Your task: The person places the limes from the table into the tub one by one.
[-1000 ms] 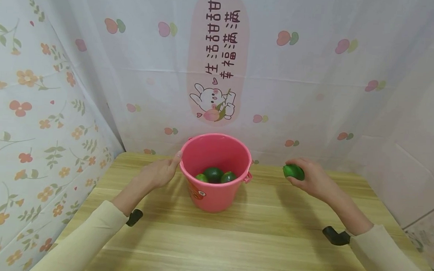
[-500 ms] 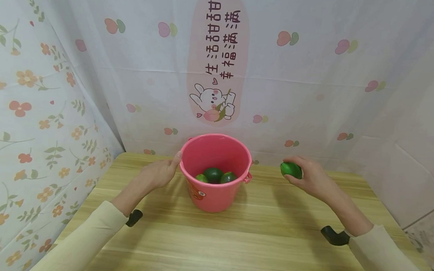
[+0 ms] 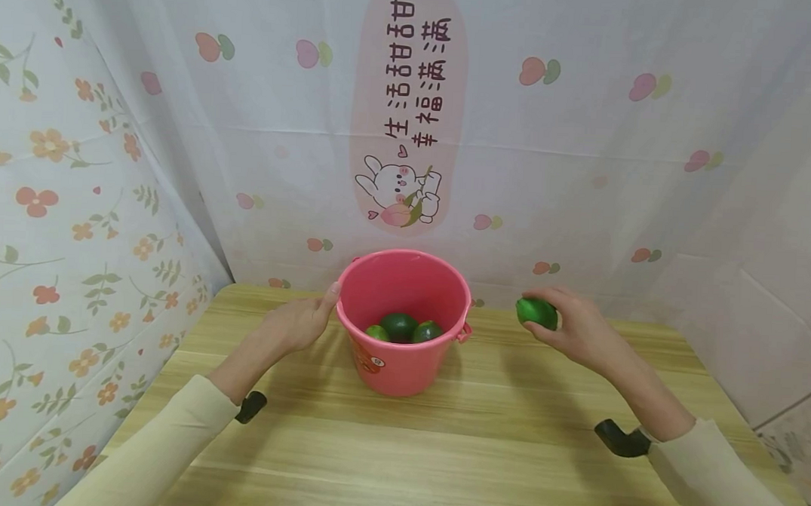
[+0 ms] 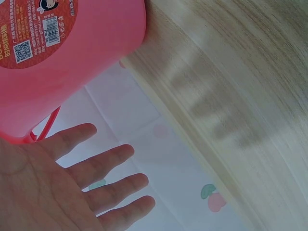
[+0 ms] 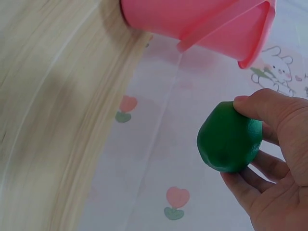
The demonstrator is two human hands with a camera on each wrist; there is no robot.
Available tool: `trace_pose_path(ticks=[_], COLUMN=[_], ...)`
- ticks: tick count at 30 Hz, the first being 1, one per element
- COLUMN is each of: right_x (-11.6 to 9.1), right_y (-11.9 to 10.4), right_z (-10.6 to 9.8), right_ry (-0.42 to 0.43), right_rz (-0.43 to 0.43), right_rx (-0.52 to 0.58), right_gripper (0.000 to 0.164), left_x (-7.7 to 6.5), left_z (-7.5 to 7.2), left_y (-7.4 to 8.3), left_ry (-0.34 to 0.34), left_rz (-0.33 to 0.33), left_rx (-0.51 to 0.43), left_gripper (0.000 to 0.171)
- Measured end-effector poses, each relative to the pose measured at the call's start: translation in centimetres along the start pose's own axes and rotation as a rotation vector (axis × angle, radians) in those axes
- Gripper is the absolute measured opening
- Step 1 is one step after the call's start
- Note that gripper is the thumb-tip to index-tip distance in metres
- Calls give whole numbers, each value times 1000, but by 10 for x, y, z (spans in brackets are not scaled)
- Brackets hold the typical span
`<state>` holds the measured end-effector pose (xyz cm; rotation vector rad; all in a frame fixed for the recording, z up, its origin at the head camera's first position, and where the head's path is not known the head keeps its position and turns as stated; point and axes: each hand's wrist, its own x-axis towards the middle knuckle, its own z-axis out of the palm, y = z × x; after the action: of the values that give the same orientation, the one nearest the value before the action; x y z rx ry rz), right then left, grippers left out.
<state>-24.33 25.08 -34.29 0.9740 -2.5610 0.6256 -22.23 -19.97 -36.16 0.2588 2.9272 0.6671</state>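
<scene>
A pink bucket [image 3: 400, 370] stands upright on the table with several green fruits [image 3: 398, 327] at its bottom. My left hand [image 3: 297, 324] is at the bucket's left side, its thumb against the rim. In the left wrist view, the fingers [image 4: 113, 161] of that hand are straight and spread, apart from the bucket wall. My right hand [image 3: 579, 328] pinches a glossy green lime [image 3: 537, 313] above the table, to the right of the bucket. In the right wrist view, thumb and fingertips hold the lime [image 5: 229, 137] from its sides.
The wooden table [image 3: 396, 464] ends at a white printed curtain [image 3: 558, 177] behind the bucket. A floral cloth [image 3: 74, 216] hangs at the left. The bucket's handle [image 5: 221, 29] hangs down along its side in the right wrist view.
My right hand has moved slightly left toward the bucket with the lime, which has turned a little. The left hand and the bucket stay in place.
</scene>
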Motion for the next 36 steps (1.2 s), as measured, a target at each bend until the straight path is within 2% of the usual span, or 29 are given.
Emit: trace_pose_path(ticks=[16,36], right_x=[9,20], right_y=[-12,-29], right_z=[-1,-6], right_ry=[23,52], right_rz=[-26,-83], right_rx=[-2,8], right_gripper=[46,47], left_x=[-1,-1], left_z=[1,0], left_y=[1,0], left_ry=[0,4], left_rz=[-13,4], left_rx=[7,15], left_gripper=[88,86])
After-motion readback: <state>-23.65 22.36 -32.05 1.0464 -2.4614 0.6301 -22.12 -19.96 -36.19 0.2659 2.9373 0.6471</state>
